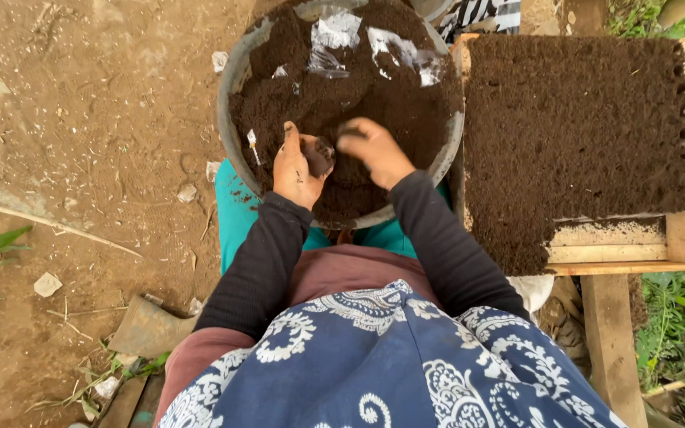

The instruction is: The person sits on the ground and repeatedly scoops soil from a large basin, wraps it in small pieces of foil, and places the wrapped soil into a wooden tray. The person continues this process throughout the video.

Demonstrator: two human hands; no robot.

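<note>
A round grey basin full of dark soil rests on my lap, over teal trousers. My left hand is inside it, cupped around a small soil-filled pouch. My right hand hovers just right of the pouch, its fingertips pinched on a bit of soil above the pouch's mouth. Crumpled clear plastic pieces lie on the soil at the basin's far side.
A wooden tray packed with rows of dark soil-filled pouches stands to the right on a wooden plank. Bare earth with stones and twigs lies to the left, grass to the right. A boot toe shows at lower left.
</note>
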